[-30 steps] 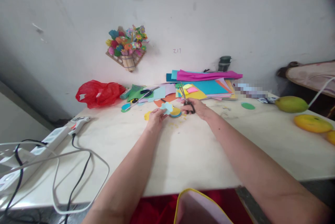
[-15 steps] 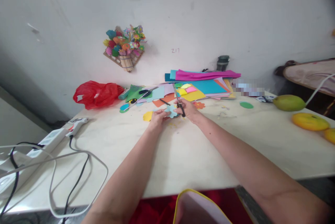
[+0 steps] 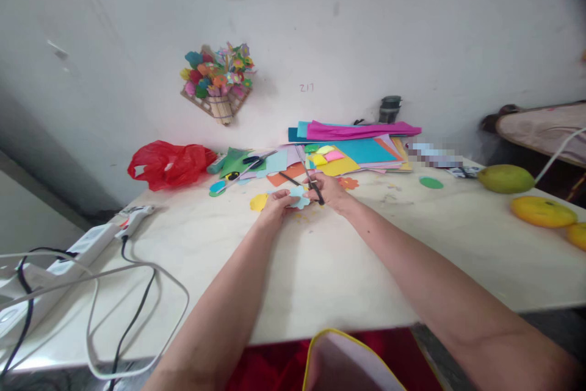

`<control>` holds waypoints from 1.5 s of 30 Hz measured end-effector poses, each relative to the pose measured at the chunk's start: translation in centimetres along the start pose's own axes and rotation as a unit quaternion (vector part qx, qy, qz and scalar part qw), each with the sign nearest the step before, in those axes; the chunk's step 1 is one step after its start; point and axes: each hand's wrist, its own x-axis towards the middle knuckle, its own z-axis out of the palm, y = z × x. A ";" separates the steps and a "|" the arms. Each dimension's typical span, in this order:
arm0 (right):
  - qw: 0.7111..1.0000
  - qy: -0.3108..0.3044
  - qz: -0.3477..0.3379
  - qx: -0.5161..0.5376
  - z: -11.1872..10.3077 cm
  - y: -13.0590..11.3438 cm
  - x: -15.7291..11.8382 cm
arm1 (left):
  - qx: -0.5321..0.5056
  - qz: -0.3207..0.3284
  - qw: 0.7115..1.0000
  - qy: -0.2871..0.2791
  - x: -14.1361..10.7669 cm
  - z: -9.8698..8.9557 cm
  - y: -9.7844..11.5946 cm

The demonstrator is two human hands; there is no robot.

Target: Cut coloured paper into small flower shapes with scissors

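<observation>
Between the fingers of my left hand (image 3: 276, 205) is a light blue paper flower (image 3: 299, 197) with a scalloped edge. My right hand (image 3: 330, 192) is closed round dark-handled scissors (image 3: 315, 186), whose blades point up and away from me. The fingertips of my right hand lie close to the flower's right edge; whether they touch it I cannot tell. A yellow scalloped paper piece (image 3: 259, 202) lies beside my left hand. An orange paper flower (image 3: 348, 183) rests just behind my right hand, and small yellow scraps (image 3: 302, 216) are scattered under the hands.
Coloured sheets (image 3: 366, 152) are stacked along the wall. Left of them lie a second pair of scissors (image 3: 254, 162) and a red plastic bag (image 3: 171, 164). A power strip (image 3: 86, 247) with loose cables is at the left; mangoes (image 3: 506, 179) sit at the right. Green paper (image 3: 431, 182) lies nearby.
The light blue flower has tilted slightly in my fingers and its face shows paler. The scissors have turned a little to the left. Both arms stay nearly in place.
</observation>
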 end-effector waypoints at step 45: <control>0.969 -0.185 0.040 -0.161 -1.7 -0.1 -0.7 | -0.067 0.065 0.994 0.050 0.3 -1.2 0.6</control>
